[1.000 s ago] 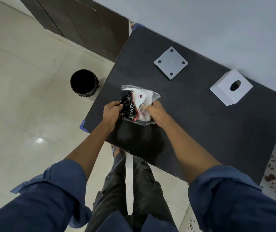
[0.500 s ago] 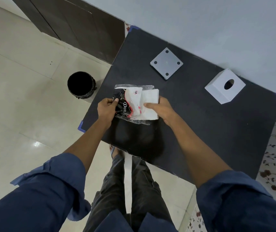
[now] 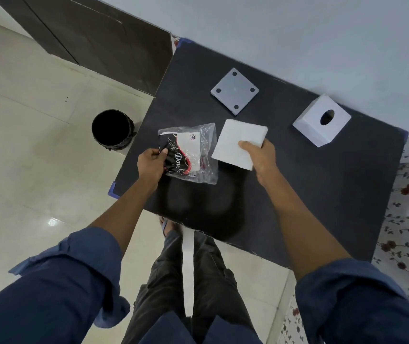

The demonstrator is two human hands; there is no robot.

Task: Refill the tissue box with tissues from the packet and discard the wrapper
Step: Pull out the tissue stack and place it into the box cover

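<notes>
Tissues [image 3: 238,145] gripped in right hand [image 3: 260,157], clear of wrapper [image 3: 191,152] pinched by left hand [image 3: 150,163].

I cannot see the right hand's [image 3: 260,157] fingers beneath the tissue stack [image 3: 238,145]; only its thumb shows on top. The left hand [image 3: 150,162] covers the near end of the wrapper [image 3: 191,152], so its print reads only "Dov". I cannot read inside the tissue box [image 3: 321,120] or the bin [image 3: 112,129]; both openings are dark. Both sleeves run off the bottom edge.
</notes>
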